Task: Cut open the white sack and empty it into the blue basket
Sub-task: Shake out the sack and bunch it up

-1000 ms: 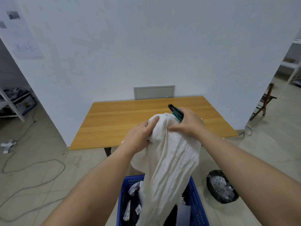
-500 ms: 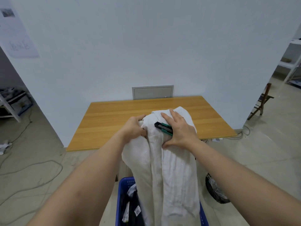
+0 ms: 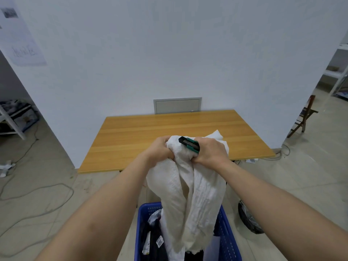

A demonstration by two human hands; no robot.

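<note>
From the head view, the white sack (image 3: 190, 187) hangs between the counter (image 3: 169, 129) edge and the blue basket (image 3: 228, 240), its mouth down inside; the basket's near end is cut off. Left hand (image 3: 160, 150) bunches the sack's top, fingers curled into cloth. Right hand (image 3: 211, 152) clamps cloth and a green cutter (image 3: 188, 143) together.

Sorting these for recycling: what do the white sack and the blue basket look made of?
White sack: seemingly woven fabric, matte; it drapes in soft creases and its lower edge frays. Blue basket: probably moulded plastic, slightly glossy, its stiff walls perforated with rows of small holes.
</note>
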